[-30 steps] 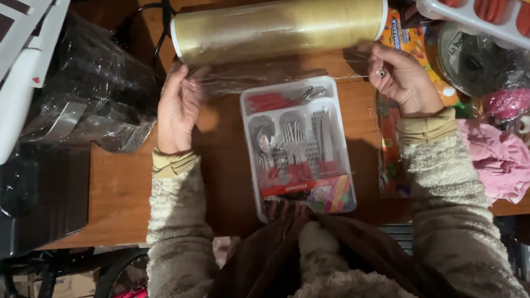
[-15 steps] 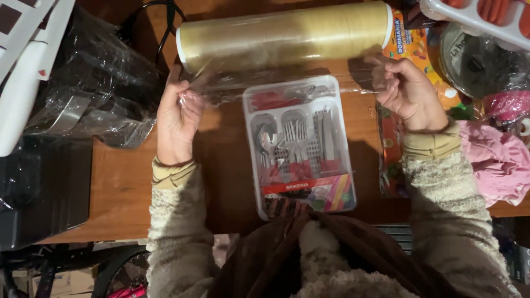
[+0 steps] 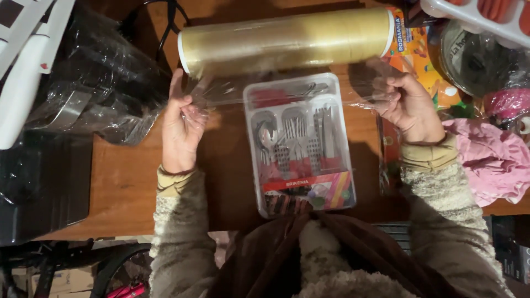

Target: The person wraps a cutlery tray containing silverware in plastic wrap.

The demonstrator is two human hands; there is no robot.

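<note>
A wooden worktop point(image 3: 127, 182) is seen from above, with two hands in knitted beige sleeves reaching out over it. A large roll of clear cling film point(image 3: 287, 41) lies across the far side of the worktop, its white core ends showing at left and right. A sheet of film point(image 3: 232, 91) is drawn off the roll toward the near side and is stretched between the hands. The left hand point(image 3: 181, 124) is closed on the left edge of the sheet, which is pinched between thumb and fingers with the forefinger pointing up toward the roll. The right hand point(image 3: 411, 107) is closed on the right edge of the sheet, the film bunched in its fingers. Between the hands, just near of the roll, a white plastic cutlery tray point(image 3: 301, 146) is set on the worktop, its far end under the stretched film. Forks, spoons and knives are packed in its compartments, and a red and multicoloured paper band is wrapped across its near part. At the left, crumpled clear plastic wrapping point(image 3: 94, 94) is heaped over dark objects. At the right edge, a pink cloth point(image 3: 491, 160) lies beside the right sleeve, and an orange printed packet point(image 3: 422, 55) is seen just beyond the right hand. A brown garment fills the near centre.
</note>
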